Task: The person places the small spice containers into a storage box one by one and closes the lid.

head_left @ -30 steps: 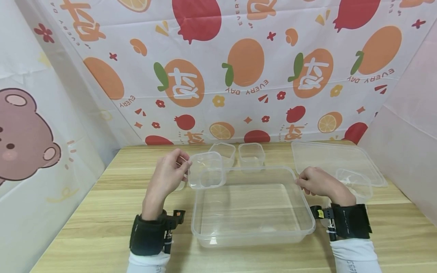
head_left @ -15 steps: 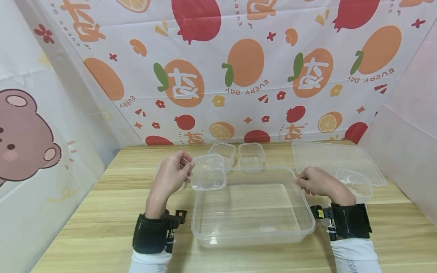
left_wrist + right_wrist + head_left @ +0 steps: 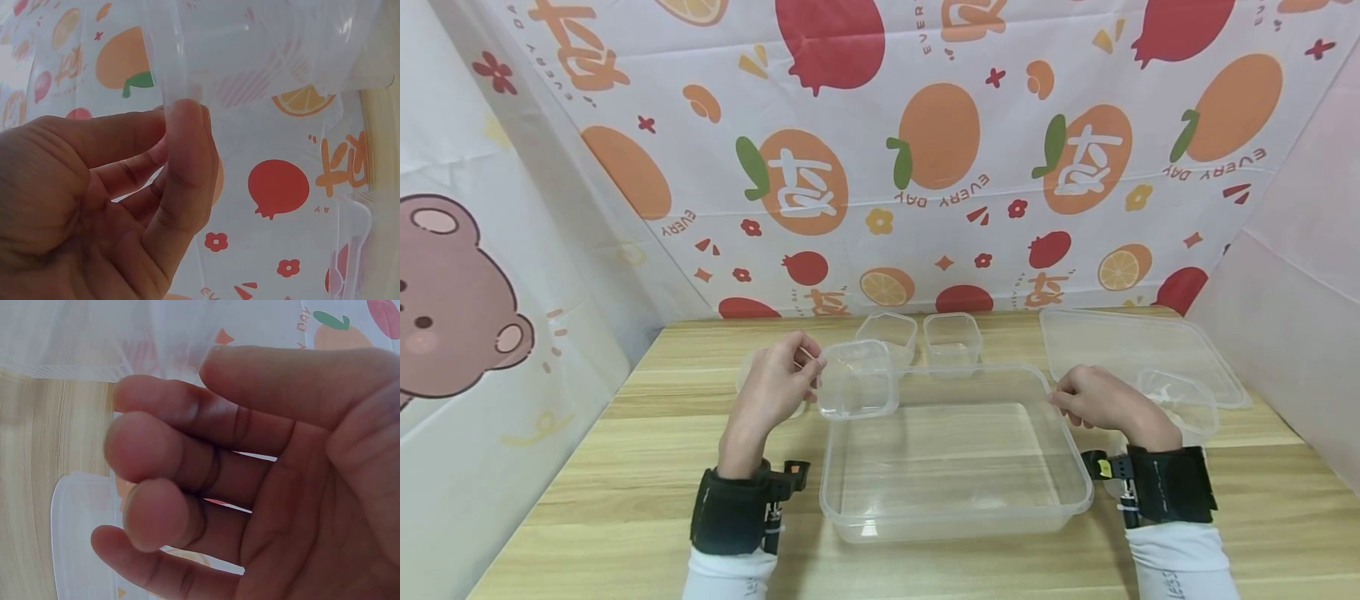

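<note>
head view: left hand [image 3: 775,379] pinches the rim of a small clear tub [image 3: 857,382] btwn thumb & fingers; that tub is up over the big clear bin's [image 3: 955,517] back left corner, tilted, and whether the two touch i can't tell. left wrist view backs up the pinch, thumb on one side of the rim, fingertips on the other. right hand [image 3: 1101,400] holds the bin's right rim nr its back right corner, thumb & index finger at the edge; right wrist view has the other fingers curled loosely, w/ gaps btwn them.

next out: 2 more small clear tubs stand just behind the bin, one [image 3: 893,333] at its back left, the other [image 3: 953,342] a bit further right. part of a clear piece [image 3: 797,410] shows left of the bin, mostly hidden by the left hand. big flat clear lid [image 3: 1120,346] lies behind & right of the bin, w/ a small clear container [image 3: 1180,400] overlapping its near edge, right of the bin.

black straps [image 3: 730,512] on both wrists, white sleeves [image 3: 730,575] below, either side of the bin. wood-grain table [image 3: 595,500] under it all. bg: fruit-print cloth [image 3: 880,187] behind the bin, bear-print cloth [image 3: 460,317] far left of it.
</note>
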Demonstrator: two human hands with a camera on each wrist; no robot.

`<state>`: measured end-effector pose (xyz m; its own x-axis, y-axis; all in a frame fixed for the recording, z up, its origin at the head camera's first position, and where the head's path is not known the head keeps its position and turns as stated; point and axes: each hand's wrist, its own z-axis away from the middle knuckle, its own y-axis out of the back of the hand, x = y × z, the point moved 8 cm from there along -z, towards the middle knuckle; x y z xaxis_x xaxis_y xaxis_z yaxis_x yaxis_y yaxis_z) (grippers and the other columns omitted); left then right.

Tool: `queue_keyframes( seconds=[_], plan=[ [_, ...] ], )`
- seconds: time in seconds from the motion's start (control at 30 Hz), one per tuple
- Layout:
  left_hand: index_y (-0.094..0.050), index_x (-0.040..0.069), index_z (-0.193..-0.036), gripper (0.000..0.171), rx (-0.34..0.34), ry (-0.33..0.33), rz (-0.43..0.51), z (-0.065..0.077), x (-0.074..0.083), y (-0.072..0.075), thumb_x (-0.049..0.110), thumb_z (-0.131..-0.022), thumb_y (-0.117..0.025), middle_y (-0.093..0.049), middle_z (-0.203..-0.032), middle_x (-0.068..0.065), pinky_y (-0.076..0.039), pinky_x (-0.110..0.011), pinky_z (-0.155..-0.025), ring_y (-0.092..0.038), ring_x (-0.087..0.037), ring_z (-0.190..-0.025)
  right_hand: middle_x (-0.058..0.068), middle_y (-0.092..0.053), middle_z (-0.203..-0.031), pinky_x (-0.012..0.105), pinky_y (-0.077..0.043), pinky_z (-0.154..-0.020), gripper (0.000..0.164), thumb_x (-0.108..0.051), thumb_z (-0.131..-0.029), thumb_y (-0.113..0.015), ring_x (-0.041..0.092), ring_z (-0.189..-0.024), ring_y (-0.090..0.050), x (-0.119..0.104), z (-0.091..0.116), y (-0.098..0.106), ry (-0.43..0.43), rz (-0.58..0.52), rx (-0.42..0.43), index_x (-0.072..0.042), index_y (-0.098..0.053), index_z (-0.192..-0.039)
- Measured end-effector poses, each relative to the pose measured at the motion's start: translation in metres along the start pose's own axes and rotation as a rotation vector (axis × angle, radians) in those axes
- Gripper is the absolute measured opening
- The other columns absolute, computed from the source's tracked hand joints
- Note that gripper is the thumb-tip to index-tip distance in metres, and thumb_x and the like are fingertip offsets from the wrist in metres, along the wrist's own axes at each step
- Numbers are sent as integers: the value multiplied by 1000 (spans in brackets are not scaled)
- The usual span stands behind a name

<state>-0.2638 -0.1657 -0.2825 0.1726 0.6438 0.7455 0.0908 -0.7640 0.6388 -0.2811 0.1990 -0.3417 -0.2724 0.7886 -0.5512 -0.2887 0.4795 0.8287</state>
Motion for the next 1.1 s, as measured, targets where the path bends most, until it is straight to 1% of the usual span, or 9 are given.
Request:
queue_keyframes(
  seconds=[0.17,0.33,0.57,0.87,1.1],
  plan=[
    [-59,-6,-105,10,-18,-9,2,1,1,-1,-3,-97,-64,-61,-82,-16,-54,-28,-57,-59,-20,-60,0,-48,-57,27,-34,-48,28,-6,-100,-60,13,-51,-43,0,0,0,9,4,5,-4,-66,-73],
    [-59,-6,-105,9,-47,2,8,2,1,-3,-2,-98,-63,-60,-82,-15,-54,-29,-57,-59,-20,-60,0,-49,-58,27,-34,-48,29,-6,-101,-59,13,-51,-43,0,0,0,5,1,5,-4,-66,-73],
    [-59,-6,-103,7,-63,19,17,-1,-3,-7,-3,-98,-62,-59,-82,-15,-58,-39,-63,-59,-20,-62,1,-50,-58,27,-34,-49,28,-7,-101,-59,14,-52,-43,1,0,1,6,2,4,-2,-67,-74],
    [-58,-6,-104,9,-87,31,23,-5,-9,-14,-3,-97,-63,-61,-82,-15,-59,-37,-64,-60,-20,-66,2,-50,-58,27,-34,-49,28,-7,-101,-60,14,-52,-44,1,0,1,-2,2,2,-3,-66,-74],
    [-60,-5,-105,10,-103,4,-27,-7,-11,-19,-1,-97,-64,-61,-77,-11,-53,-33,-61,-58,-20,-63,1,-50,-58,27,-34,-49,29,-7,-101,-60,14,-52,-44,2,0,1,0,10,6,-4,-66,-73]
  ],
)
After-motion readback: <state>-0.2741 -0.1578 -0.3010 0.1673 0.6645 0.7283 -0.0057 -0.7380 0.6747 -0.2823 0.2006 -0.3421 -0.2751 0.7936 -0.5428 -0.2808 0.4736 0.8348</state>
